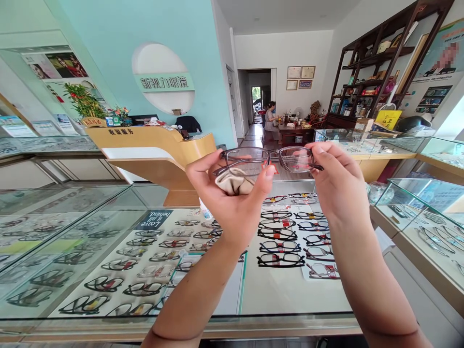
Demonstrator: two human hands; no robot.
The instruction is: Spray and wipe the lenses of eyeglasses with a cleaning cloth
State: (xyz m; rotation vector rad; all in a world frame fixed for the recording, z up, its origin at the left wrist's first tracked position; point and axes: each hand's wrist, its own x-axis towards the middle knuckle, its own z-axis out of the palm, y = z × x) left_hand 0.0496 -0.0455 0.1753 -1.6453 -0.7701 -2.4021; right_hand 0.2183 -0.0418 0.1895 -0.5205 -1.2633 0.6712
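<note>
A pair of dark-framed eyeglasses (295, 159) is held up above the glass counter, lenses facing away from or toward me, I cannot tell which. My left hand (232, 208) grips the left side of the frame and also has a bunched beige cloth (235, 183) in its palm, just under the left lens. The thumb lies close to the bridge. My right hand (339, 181) pinches the frame's right end between thumb and fingers, near the hinge. Rows of eyeglasses (280, 247) lie in the display case below both hands.
A glass display case (297, 299) spans the front, with another case (435, 222) at the right. A small white bottle (205, 209) stands beyond my left wrist. Farther back are a wooden reception desk (152, 145), a seated person (271, 121) at a table, and a dark shelf (369, 63).
</note>
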